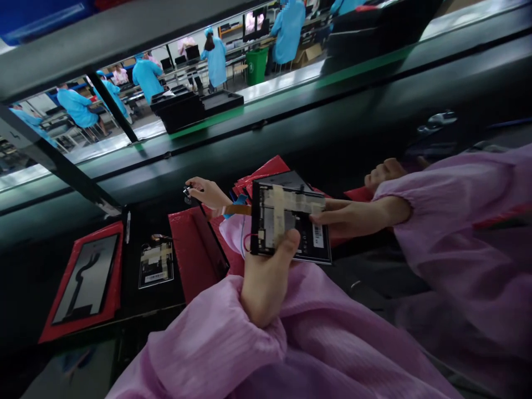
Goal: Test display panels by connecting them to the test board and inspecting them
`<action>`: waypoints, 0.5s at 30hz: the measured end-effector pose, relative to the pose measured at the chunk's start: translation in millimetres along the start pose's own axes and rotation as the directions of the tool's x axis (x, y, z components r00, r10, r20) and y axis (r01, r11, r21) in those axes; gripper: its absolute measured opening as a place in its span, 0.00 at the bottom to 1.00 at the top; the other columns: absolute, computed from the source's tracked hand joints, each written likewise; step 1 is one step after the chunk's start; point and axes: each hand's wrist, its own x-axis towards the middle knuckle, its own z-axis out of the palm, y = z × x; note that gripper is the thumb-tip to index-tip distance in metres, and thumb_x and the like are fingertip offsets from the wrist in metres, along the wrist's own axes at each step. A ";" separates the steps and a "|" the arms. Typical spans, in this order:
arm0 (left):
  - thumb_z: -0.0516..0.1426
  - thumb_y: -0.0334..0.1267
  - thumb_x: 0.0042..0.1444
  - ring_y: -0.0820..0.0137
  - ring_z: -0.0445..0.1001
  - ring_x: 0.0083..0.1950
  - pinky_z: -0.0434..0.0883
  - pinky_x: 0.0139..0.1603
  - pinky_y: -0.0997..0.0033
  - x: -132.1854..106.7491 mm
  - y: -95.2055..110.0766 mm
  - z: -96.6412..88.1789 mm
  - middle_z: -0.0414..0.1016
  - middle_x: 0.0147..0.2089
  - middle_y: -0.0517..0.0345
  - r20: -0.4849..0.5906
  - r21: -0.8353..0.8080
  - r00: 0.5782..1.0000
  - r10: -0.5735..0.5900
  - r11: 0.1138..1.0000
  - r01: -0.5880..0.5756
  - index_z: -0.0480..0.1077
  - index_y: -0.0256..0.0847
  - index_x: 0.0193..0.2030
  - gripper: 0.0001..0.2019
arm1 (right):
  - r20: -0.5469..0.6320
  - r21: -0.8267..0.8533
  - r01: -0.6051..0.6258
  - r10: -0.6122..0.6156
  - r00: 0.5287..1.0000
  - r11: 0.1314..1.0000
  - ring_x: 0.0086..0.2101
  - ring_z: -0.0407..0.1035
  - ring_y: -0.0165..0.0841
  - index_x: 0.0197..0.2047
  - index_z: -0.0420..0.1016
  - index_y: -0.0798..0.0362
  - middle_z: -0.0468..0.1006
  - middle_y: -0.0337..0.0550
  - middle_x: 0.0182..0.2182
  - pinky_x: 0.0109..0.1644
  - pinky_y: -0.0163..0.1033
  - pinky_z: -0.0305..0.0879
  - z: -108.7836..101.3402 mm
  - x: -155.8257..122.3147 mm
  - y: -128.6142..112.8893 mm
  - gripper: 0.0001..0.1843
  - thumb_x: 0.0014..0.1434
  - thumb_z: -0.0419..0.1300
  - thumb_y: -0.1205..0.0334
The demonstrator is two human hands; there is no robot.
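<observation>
My left hand (268, 277) grips the near edge of an opened tablet assembly (297, 221), thumb on top. Its circuit board, pale tape strips and barcode label face up. An orange ribbon cable (239, 209) sticks out from its left side. A co-worker's hand (349, 216) reaches in from the right and holds the assembly's right side. What seems to be my right hand (210, 194) is farther out to the left, by a blue wrist strap (236, 205). Its fingers are closed around a small silvery thing (187, 193). Its forearm is partly hidden behind the assembly.
A second tablet assembly (155, 263) lies at left, between a grey panel (89, 277) on red wrapping and a red sleeve (195, 249). More red wrapping (276, 165) is behind the held assembly. The co-worker's other hand (386, 173) rests at right. Black trays (199, 108) stand beyond.
</observation>
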 end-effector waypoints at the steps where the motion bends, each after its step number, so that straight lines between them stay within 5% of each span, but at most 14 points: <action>1: 0.70 0.54 0.51 0.53 0.78 0.60 0.74 0.64 0.51 2.7 -2.5 2.3 0.81 0.54 0.49 -0.001 0.035 1.000 -0.001 0.999 0.001 0.77 0.41 0.41 0.20 | 0.030 0.039 0.058 -0.059 0.998 0.998 0.48 0.76 0.17 0.58 0.72 0.47 0.83 0.22 0.49 0.61 0.28 0.68 2.1 2.4 -0.2 0.19 0.71 0.49 0.52; 4: 0.69 0.53 0.52 0.51 0.77 0.58 0.72 0.66 0.48 5.2 -10.1 8.3 0.81 0.49 0.47 0.058 0.071 0.998 0.036 0.997 -0.040 0.74 0.39 0.36 0.19 | 0.063 0.146 0.161 -0.172 0.983 0.976 0.50 0.75 0.18 0.60 0.70 0.50 0.81 0.28 0.53 0.60 0.27 0.68 8.0 6.5 5.2 0.20 0.71 0.47 0.55; 7: 0.73 0.50 0.48 0.53 0.74 0.64 0.68 0.70 0.50 -11.7 -8.9 3.1 0.77 0.59 0.46 0.134 -0.022 0.990 0.036 0.999 -0.033 0.73 0.41 0.56 0.31 | 0.048 0.206 0.146 -0.159 0.986 0.968 0.49 0.76 0.24 0.58 0.72 0.55 0.82 0.37 0.51 0.61 0.32 0.69 17.2 13.2 12.5 0.20 0.69 0.50 0.59; 9: 0.76 0.49 0.44 0.52 0.70 0.68 0.67 0.72 0.50 -32.3 3.8 -13.9 0.73 0.64 0.44 0.211 -0.029 0.976 -0.052 0.998 0.060 0.68 0.43 0.65 0.42 | 0.038 0.239 0.120 -0.133 0.990 0.963 0.48 0.77 0.28 0.56 0.74 0.58 0.83 0.42 0.48 0.60 0.35 0.70 25.0 19.3 16.7 0.19 0.66 0.52 0.64; 11: 0.75 0.48 0.48 0.53 0.72 0.67 0.67 0.71 0.51 -50.1 25.7 -42.3 0.75 0.61 0.44 0.376 0.061 0.921 -0.103 0.994 0.086 0.73 0.43 0.61 0.35 | 0.028 0.281 0.118 -0.131 0.991 0.952 0.47 0.77 0.31 0.56 0.75 0.59 0.82 0.44 0.47 0.59 0.36 0.70 32.6 24.2 20.5 0.19 0.65 0.53 0.65; 13: 0.66 0.47 0.63 0.59 0.79 0.56 0.74 0.61 0.60 -53.3 49.2 -77.4 0.80 0.53 0.47 0.442 0.186 0.894 0.070 0.968 -0.168 0.82 0.43 0.48 0.12 | 0.013 0.328 0.128 -0.140 0.990 0.936 0.47 0.77 0.32 0.56 0.75 0.58 0.82 0.44 0.47 0.58 0.36 0.70 39.1 26.7 23.4 0.18 0.66 0.53 0.64; 14: 0.61 0.45 0.68 0.65 0.79 0.52 0.75 0.58 0.66 -47.4 58.3 -95.1 0.81 0.49 0.51 0.316 0.228 0.908 0.276 0.907 -0.355 0.83 0.44 0.42 0.10 | 0.005 0.349 0.131 -0.142 0.990 0.928 0.47 0.77 0.32 0.56 0.75 0.57 0.82 0.45 0.48 0.57 0.37 0.70 42.2 27.0 24.2 0.18 0.66 0.54 0.64; 15: 0.61 0.43 0.67 0.67 0.79 0.52 0.74 0.59 0.68 -36.8 64.1 -111.8 0.81 0.49 0.54 0.126 0.256 0.877 0.464 0.839 -0.481 0.82 0.45 0.42 0.08 | -0.005 0.367 0.133 -0.141 0.990 0.921 0.47 0.77 0.33 0.56 0.75 0.58 0.82 0.46 0.48 0.57 0.37 0.70 45.3 26.8 24.3 0.18 0.66 0.54 0.63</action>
